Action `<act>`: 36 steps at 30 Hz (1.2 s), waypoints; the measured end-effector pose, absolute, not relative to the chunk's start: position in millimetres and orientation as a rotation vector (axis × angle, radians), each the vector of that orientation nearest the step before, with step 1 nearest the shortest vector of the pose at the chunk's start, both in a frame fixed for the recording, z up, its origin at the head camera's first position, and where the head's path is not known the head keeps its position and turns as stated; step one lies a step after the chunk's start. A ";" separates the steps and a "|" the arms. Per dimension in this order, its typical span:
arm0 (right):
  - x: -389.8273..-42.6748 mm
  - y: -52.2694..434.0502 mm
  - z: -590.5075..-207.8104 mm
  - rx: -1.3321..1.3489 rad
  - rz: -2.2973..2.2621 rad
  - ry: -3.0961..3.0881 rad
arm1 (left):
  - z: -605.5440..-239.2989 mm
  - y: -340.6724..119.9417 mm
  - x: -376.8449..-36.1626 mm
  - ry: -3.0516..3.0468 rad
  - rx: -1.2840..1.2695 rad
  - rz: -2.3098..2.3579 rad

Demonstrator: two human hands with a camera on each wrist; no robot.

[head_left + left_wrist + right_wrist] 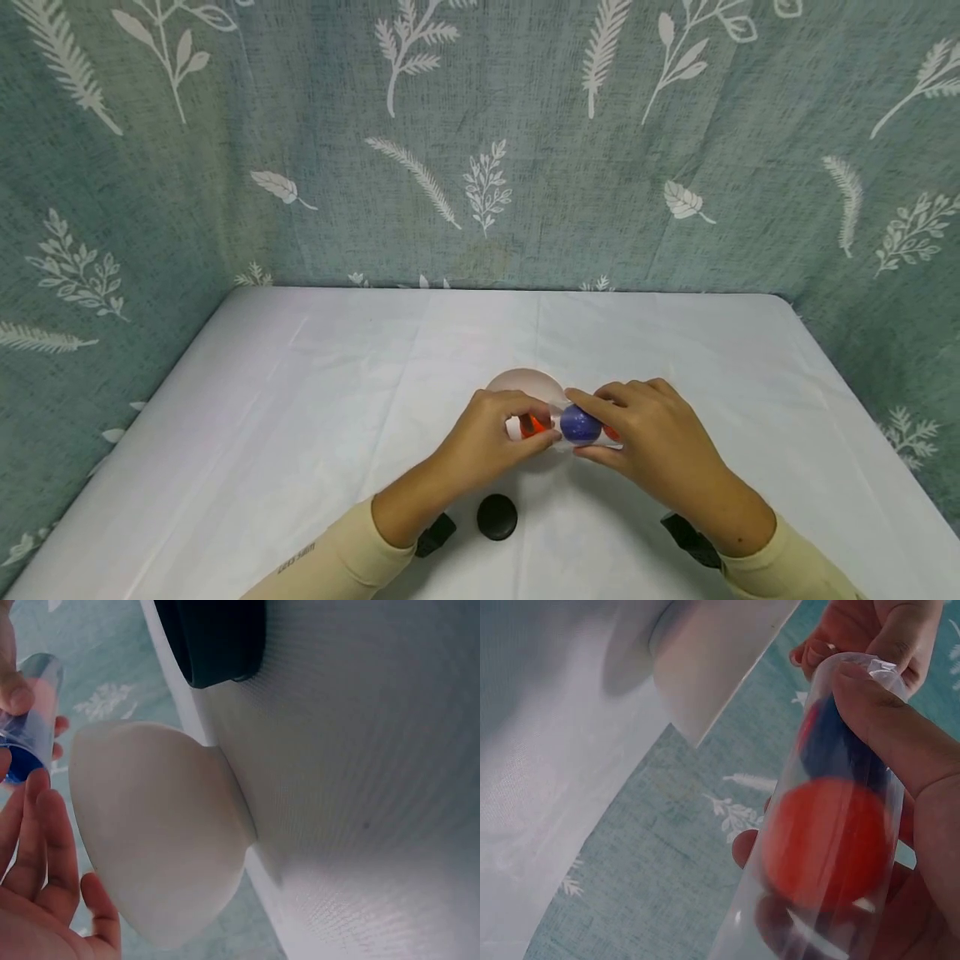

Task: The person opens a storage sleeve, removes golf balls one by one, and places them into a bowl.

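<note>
My right hand (648, 425) grips a clear plastic tube (742, 922) with a blue ball (581, 425) and a red-orange ball (829, 844) inside. The blue ball lies toward the tube's left end. At that end, the thumb and fingers of my left hand (495, 429) pinch the tube's rim. Orange (532, 425) shows in the gap between left thumb and fingers. Just behind the left hand a white bowl (161, 832) stands upright on its foot, its front partly hidden by the hands in the head view.
A black round, disc-like thing (497, 517) sits on the white-covered table (337, 400) in front of the left hand. Dark wrist cameras sit under both wrists. Green leaf-patterned cloth (480, 167) hangs behind the table and along its sides.
</note>
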State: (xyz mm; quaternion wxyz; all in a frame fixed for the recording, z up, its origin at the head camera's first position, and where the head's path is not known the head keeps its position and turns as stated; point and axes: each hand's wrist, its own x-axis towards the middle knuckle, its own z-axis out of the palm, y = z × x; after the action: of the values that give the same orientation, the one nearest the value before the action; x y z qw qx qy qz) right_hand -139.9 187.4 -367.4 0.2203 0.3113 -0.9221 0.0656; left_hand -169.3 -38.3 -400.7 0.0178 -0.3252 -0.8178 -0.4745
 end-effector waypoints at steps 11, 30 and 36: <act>-139.8 186.5 -368.6 0.868 0.204 -2.558 | -396.4 -40.5 -168.0 -2.593 -0.970 -1.517; -135.7 185.7 -367.3 0.825 0.237 -2.576 | -394.4 -45.5 -167.3 -2.591 -0.966 -1.573; -136.0 185.7 -365.5 0.843 0.267 -2.542 | -390.9 -48.4 -165.5 -2.557 -0.956 -1.566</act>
State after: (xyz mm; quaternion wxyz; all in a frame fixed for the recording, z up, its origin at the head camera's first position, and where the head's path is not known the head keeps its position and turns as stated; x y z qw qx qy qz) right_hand -136.0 185.7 -365.5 0.2231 0.3052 -0.9207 0.0968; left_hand -165.5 -48.4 -390.9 -0.0030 -0.3036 -0.8125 -0.4976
